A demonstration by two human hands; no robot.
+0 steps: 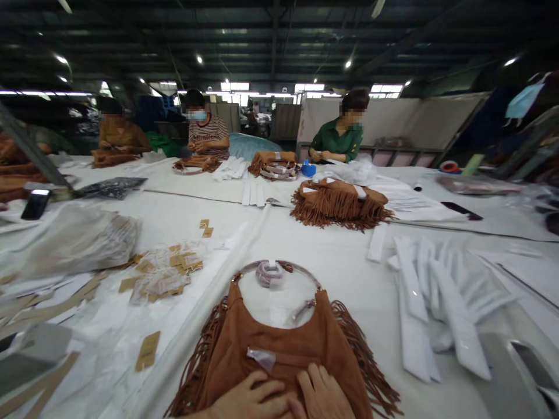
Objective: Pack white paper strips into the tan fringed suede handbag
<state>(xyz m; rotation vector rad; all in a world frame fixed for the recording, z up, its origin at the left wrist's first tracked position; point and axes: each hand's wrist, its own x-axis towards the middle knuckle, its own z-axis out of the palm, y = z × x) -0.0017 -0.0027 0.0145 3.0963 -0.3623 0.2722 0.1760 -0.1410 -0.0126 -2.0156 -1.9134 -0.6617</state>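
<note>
Two hands are laid flat on a brown fringed bag (279,349) at six o'clock on the desk (349,256): the left hand (248,398) and right hand (321,396) are pressed side by side, fingers spread, clamped on nothing. The bag's ring handle (279,269) is already wrapped at its top, and a clear strip sits on the zipper; the rest appears unpacked. One more fringed bag (340,203) is seen at one o'clock, white paper wraps (437,291) at three o'clock, tan tags (166,273) at ten o'clock. Three co-workers are seated at twelve o'clock.
</note>
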